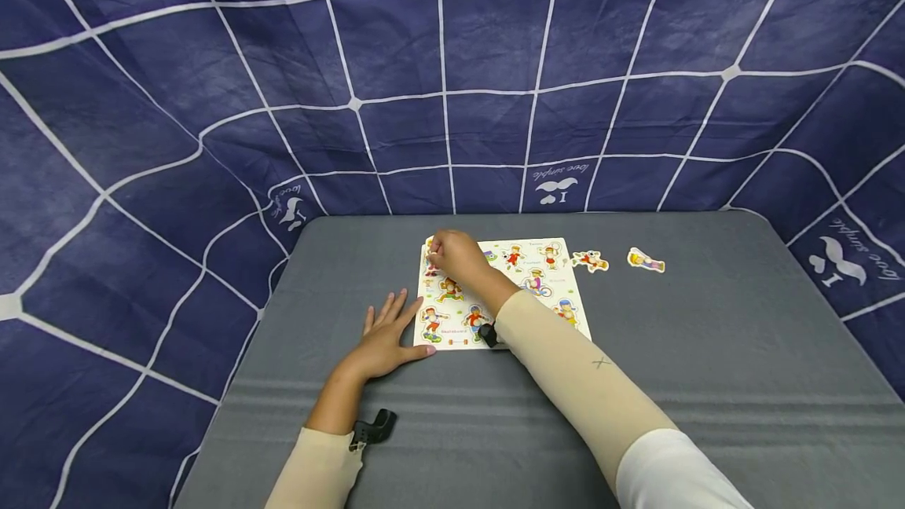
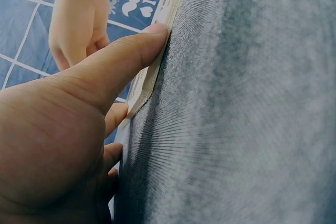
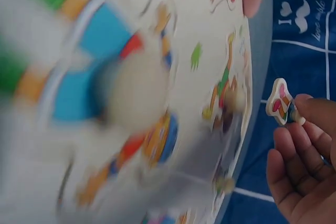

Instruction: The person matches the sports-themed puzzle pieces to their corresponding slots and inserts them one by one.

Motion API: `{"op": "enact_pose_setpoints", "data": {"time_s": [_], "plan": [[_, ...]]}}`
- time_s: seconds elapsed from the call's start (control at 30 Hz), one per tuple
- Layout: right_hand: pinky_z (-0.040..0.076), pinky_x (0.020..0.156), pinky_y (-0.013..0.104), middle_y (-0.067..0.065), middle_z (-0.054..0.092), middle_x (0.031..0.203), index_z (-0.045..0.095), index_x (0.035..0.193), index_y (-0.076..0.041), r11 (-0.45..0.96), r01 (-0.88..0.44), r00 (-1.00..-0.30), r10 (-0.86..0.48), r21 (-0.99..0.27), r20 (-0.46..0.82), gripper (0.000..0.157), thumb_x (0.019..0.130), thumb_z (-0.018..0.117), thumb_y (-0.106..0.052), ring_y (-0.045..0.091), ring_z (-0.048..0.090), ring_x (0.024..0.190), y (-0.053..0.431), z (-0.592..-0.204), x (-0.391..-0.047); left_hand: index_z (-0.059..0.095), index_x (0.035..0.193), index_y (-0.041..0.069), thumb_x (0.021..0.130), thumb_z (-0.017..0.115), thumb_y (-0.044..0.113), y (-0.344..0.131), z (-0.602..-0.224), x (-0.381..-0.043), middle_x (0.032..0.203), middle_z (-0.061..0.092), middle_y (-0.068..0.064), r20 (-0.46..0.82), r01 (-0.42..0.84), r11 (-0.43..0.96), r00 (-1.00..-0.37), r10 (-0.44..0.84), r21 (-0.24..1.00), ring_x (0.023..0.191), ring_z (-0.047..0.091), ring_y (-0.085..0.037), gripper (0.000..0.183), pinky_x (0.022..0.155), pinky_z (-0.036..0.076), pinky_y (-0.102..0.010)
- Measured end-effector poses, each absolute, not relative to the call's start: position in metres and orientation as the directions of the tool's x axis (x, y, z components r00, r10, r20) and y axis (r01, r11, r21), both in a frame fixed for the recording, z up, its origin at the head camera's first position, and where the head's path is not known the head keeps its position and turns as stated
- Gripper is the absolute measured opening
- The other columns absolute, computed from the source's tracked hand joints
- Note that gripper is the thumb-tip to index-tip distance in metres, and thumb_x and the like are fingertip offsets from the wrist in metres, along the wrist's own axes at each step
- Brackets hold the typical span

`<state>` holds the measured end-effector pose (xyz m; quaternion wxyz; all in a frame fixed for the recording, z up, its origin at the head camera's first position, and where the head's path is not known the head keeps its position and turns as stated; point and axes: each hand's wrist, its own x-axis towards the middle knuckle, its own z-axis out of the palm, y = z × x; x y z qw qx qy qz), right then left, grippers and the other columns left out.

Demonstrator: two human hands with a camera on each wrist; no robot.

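Note:
A white wooden peg puzzle board with painted sports figures lies on the grey table. Over its far left corner, my right hand pinches a small puzzle piece by its peg between thumb and fingers. In the right wrist view that piece is tilted, its painted face towards the camera. My left hand lies flat with spread fingers at the board's near left corner. In the left wrist view, its thumb presses on the board's edge.
Two loose puzzle pieces lie right of the board: a figure with a ball close to its edge, and a blond figure farther out. A blue cloth with white lines hangs behind the table.

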<state>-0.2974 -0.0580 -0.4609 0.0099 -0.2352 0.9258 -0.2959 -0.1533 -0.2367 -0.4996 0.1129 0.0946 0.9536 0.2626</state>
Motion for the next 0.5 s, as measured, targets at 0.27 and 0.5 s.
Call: {"op": "enact_pose_setpoints", "data": {"time_s": [0.27,0.5], "plan": [[0.049,0.074,0.029,0.000,0.063,0.089,0.064,0.090,-0.014,0.777,-0.381,-0.909,-0.415,-0.502,0.048,0.014,0.096,0.071,-0.025,0.016,0.058,0.080,-0.077,-0.476,-0.305,0.025,0.163,0.023,0.086,0.073,0.058,-0.239,-0.500,-0.153,0.172,0.008,-0.013,-0.165,0.122,0.849,-0.957,0.238,0.515,0.159,0.000,-0.037,0.097,0.122,-0.007,-0.068],[0.052,0.079,0.031,0.003,0.067,0.097,0.065,0.094,-0.013,0.792,-0.345,-0.911,-0.413,-0.504,-0.025,0.011,0.096,0.070,-0.022,0.018,0.061,0.086,-0.077,-0.480,-0.306,0.026,0.162,0.023,0.086,0.074,0.057,-0.237,-0.498,-0.153,0.171,0.008,-0.013,-0.170,0.123,0.847,-0.955,0.243,0.518,0.159,0.000,-0.038,0.096,0.122,-0.007,-0.068]]}}
